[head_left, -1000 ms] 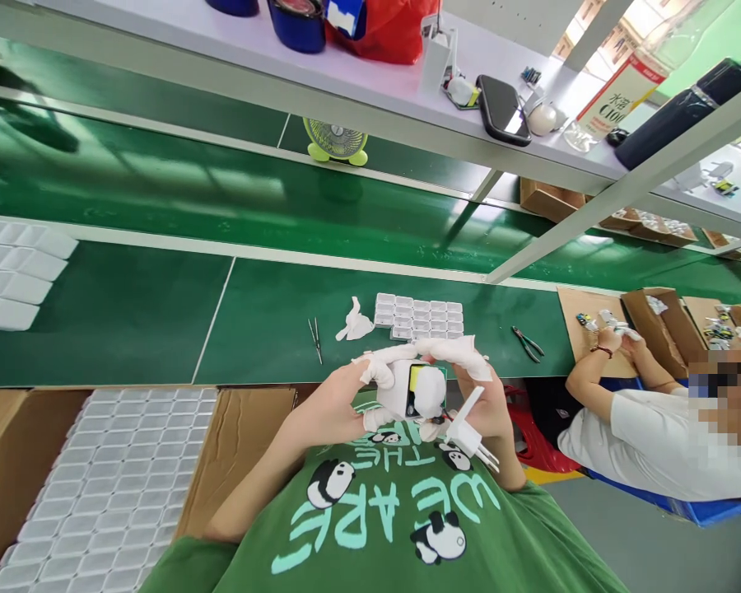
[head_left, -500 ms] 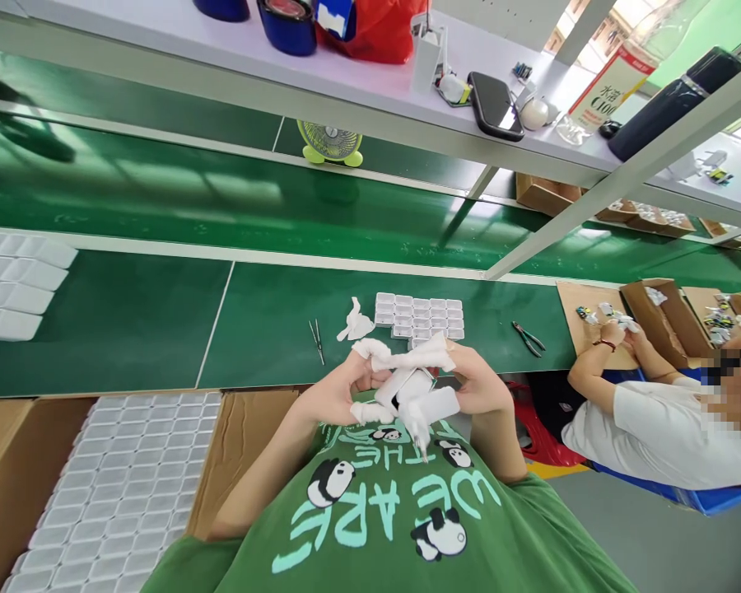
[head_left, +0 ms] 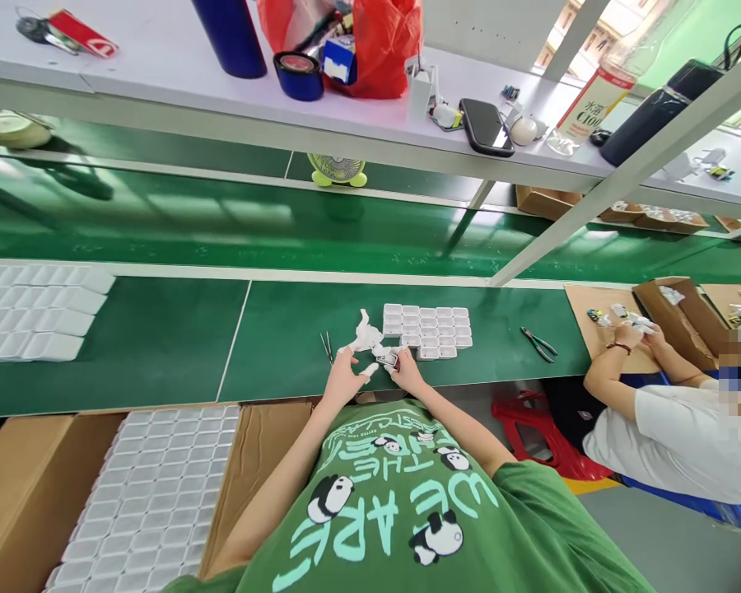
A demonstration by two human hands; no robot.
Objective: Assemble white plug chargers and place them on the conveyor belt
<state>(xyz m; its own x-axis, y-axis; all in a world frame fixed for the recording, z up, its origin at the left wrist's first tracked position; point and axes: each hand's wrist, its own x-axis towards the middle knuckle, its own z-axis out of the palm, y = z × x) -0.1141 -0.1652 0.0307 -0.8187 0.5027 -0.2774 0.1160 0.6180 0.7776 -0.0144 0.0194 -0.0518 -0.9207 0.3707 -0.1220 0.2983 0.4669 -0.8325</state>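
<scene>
Over the near edge of the bench, my left hand [head_left: 346,379] has its thumb and fingers apart, with white coverings on the fingertips. Nothing shows between them. Just beyond its fingertips lies a crumpled white cloth or tissue [head_left: 367,333]. My right hand [head_left: 408,376] grips a small white plastic case [head_left: 387,360] whose open side faces up; what is inside is too small to make out. Rows of similar open white cases [head_left: 428,327] stand right beyond this hand. Tweezers [head_left: 327,347] lie to the left of my left hand.
Green-handled pliers [head_left: 538,344] rest at right. Stacked white cases [head_left: 34,317] stand far left, and a carton [head_left: 43,461] of them is below. A shelf [head_left: 346,115] with a phone [head_left: 487,128] and bottles crosses above. A co-worker [head_left: 667,420] sits at right.
Both hands have moved forward from near my chest to the bench, carrying the white case. My left hand has come off it. The view has shifted slightly.
</scene>
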